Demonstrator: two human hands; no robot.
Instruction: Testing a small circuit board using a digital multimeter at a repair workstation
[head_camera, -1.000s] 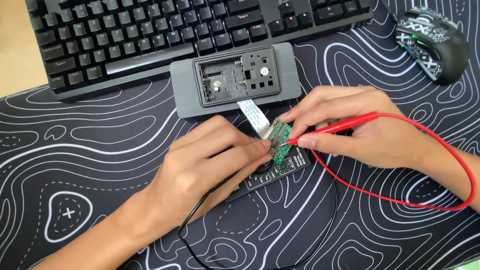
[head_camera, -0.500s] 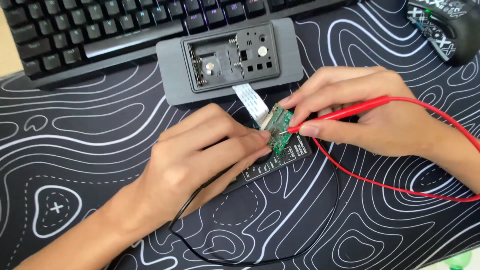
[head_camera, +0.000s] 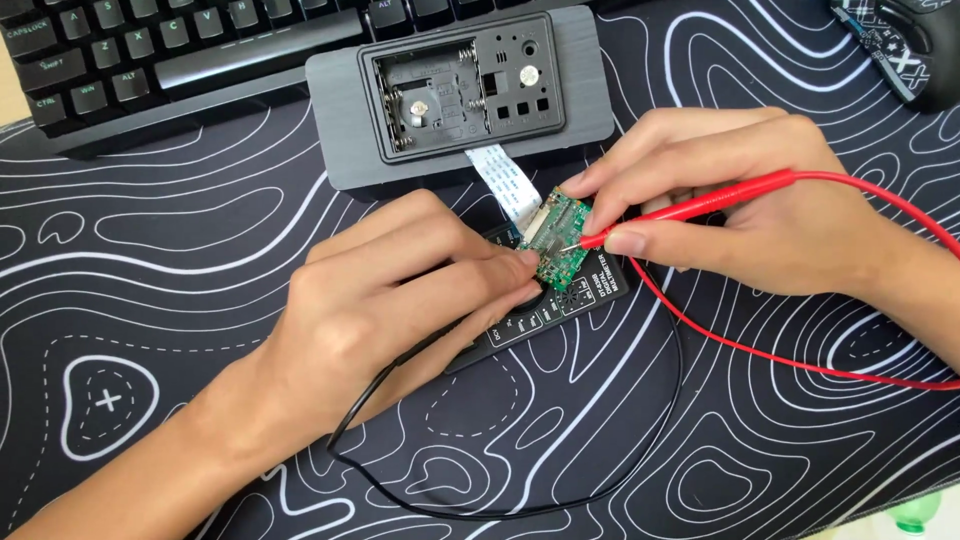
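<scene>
Right hand (head_camera: 760, 205): grip closed around a red probe (head_camera: 700, 208), pinched between thumb and forefinger, its metal tip touching the face of a small green circuit board (head_camera: 555, 238). Left hand (head_camera: 400, 300): grip closed, fingertips pinching the board's near edge; whether a black probe sits within this grip cannot be told. The board lies between the two grips, directly over a black multimeter (head_camera: 560, 305) on the counter. A white ribbon cable (head_camera: 505, 180) runs from the board away to a grey opened casing (head_camera: 460, 95). A red lead (head_camera: 800, 355) trails from the right grip; a black lead (head_camera: 500, 500) loops beneath the left wrist.
</scene>
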